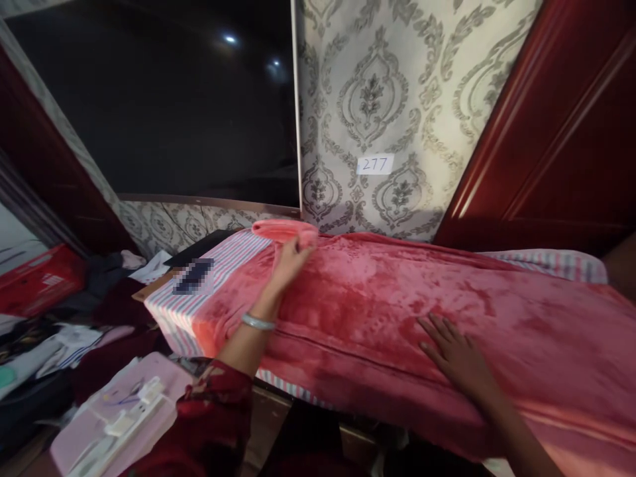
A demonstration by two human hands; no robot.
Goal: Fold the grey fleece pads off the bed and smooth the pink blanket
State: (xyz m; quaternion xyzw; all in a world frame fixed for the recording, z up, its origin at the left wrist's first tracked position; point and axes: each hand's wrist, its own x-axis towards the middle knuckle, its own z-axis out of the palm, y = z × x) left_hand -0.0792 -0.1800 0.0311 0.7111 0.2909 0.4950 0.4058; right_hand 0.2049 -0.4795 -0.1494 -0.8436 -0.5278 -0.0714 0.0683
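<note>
A reddish-pink plush blanket (368,298) lies spread lengthwise over a striped cloth (226,265) on a long, low surface. My left hand (293,262), with a pale bangle at the wrist, reaches to the blanket's far left corner. Its fingers are closed on that edge, where a rolled or folded part of the plush stands up. My right hand (454,351) rests flat on the blanket's middle, fingers spread. Light and dark patches mark the pile, and a long seam or fold runs along the near side.
A blurred-out dark object (193,276) lies on the striped cloth. Left below stand a pink stool or box (163,377) with a power strip (136,417) on it, piled clothes (74,344) and a red box (42,278). A large dark screen (173,99) hangs behind.
</note>
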